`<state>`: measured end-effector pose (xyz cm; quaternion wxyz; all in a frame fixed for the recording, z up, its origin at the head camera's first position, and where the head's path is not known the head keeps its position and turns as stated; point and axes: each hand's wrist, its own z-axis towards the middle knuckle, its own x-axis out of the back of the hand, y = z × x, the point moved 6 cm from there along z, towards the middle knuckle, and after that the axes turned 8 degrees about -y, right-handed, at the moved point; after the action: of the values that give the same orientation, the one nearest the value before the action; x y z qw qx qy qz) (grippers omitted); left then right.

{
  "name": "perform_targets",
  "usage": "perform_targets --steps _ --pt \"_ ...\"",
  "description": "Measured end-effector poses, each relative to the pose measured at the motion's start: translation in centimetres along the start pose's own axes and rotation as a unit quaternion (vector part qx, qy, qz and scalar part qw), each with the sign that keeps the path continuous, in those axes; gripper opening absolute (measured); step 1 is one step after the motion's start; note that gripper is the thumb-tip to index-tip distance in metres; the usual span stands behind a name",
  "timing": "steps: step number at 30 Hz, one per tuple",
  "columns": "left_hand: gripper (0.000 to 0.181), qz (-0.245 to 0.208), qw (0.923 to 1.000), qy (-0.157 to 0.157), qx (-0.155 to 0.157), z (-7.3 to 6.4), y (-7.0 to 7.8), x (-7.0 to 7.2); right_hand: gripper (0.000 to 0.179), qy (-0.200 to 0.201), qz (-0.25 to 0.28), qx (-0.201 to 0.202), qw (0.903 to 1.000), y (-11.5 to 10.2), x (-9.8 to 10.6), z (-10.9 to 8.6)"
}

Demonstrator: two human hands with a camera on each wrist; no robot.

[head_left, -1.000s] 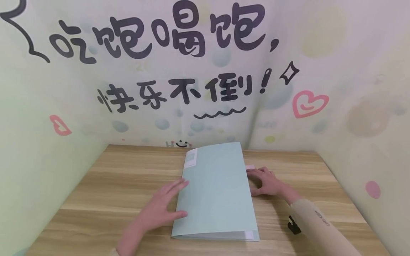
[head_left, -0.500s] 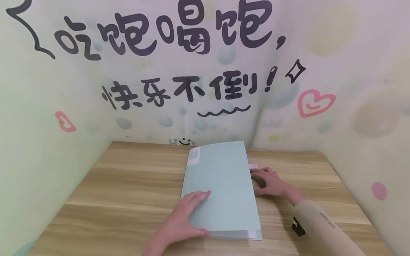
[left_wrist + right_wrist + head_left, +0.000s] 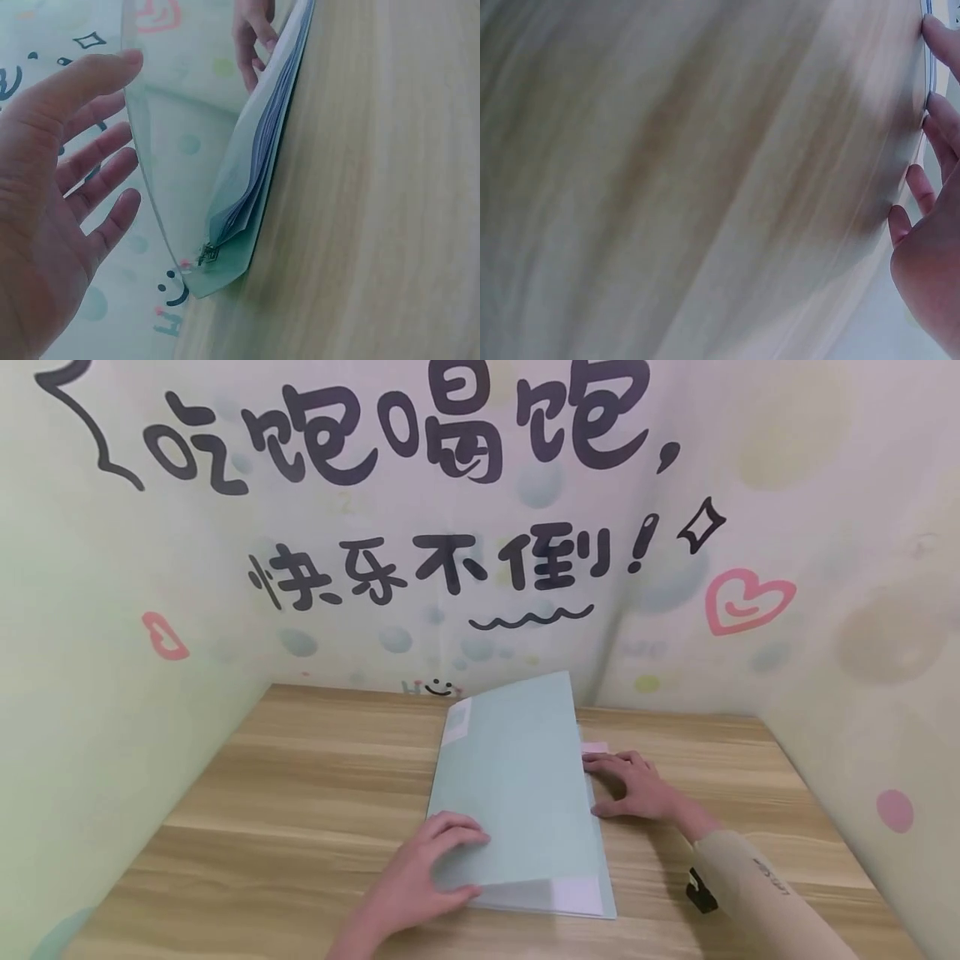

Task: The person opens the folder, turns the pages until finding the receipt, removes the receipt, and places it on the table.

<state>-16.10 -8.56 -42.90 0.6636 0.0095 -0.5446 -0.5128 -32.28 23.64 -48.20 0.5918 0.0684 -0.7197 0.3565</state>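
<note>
A pale blue-green folder [image 3: 517,793] lies on the table, its front cover partly raised, with white pages [image 3: 577,895] showing at the lower right. In the left wrist view the raised cover [image 3: 176,157] stands away from a stack of page edges [image 3: 262,150]. My left hand [image 3: 423,877] is at the cover's lower left, thumb and fingers spread. Its fingertips are near or at the cover's edge; firm contact cannot be told. Along the folder's right edge, my right hand [image 3: 633,789] rests with bent, spread fingers, the fingertips touching that edge [image 3: 928,75].
A pinkish tab [image 3: 595,747] sticks out past the folder's right edge. Beside the right sleeve [image 3: 757,881] lies a small black object [image 3: 701,893], partly covered. Printed walls [image 3: 360,652] enclose the wooden table [image 3: 300,777] at the back and sides.
My left hand has moved right from the folder's left edge over the cover. The cover has lifted, so more white pages show. The right hand stays at the right edge.
</note>
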Motion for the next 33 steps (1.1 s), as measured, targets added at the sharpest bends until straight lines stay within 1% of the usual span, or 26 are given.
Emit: perform_targets --steps 4,6,9,11,15,18,22,27,29,33 --pt "0.053 -0.037 0.999 0.021 -0.014 -0.5 0.1 0.8 0.071 0.003 -0.001 0.006 1.0 -0.1 0.1 -0.1" --pt "0.055 -0.046 0.9981 0.034 -0.022 -0.8 0.2 1.3 0.072 -0.001 0.002 0.005 1.0 -0.1 0.0 -0.1" --pt "0.057 -0.056 0.9968 0.05 -0.025 -1.3 0.1 1.9 0.074 -0.007 0.006 -0.001 1.0 -0.1 -0.1 0.0" --pt "0.058 -0.067 0.9958 0.058 -0.021 -1.6 0.0 2.2 0.074 -0.011 0.008 -0.004 0.9999 -0.1 -0.1 0.1" --pt "0.062 -0.081 0.994 0.069 -0.023 -2.4 -0.1 3.0 0.076 -0.014 0.005 -0.005 0.9999 -0.1 -0.3 0.2" --pt "0.065 -0.081 0.9932 0.076 -0.033 -2.9 0.1 3.4 0.078 -0.01 0.0 -0.001 0.9999 0.0 -0.4 0.1" --pt "0.066 -0.088 0.9918 0.087 -0.032 -3.5 0.1 3.8 0.079 -0.009 -0.003 0.005 0.9999 0.2 -0.4 0.1" --pt "0.069 -0.081 0.9891 0.114 -0.047 -4.0 -0.1 4.3 0.078 -0.021 -0.028 0.022 0.9992 -0.1 -0.4 0.3" --pt "0.07 -0.076 0.9883 0.124 -0.044 -4.2 -0.2 4.5 0.078 -0.023 -0.041 0.027 0.9985 -0.3 -0.3 0.4" --pt "0.07 -0.073 0.9869 0.143 -0.016 -4.8 -0.7 4.9 0.076 -0.027 -0.057 0.029 0.9976 -0.4 -0.2 0.4"
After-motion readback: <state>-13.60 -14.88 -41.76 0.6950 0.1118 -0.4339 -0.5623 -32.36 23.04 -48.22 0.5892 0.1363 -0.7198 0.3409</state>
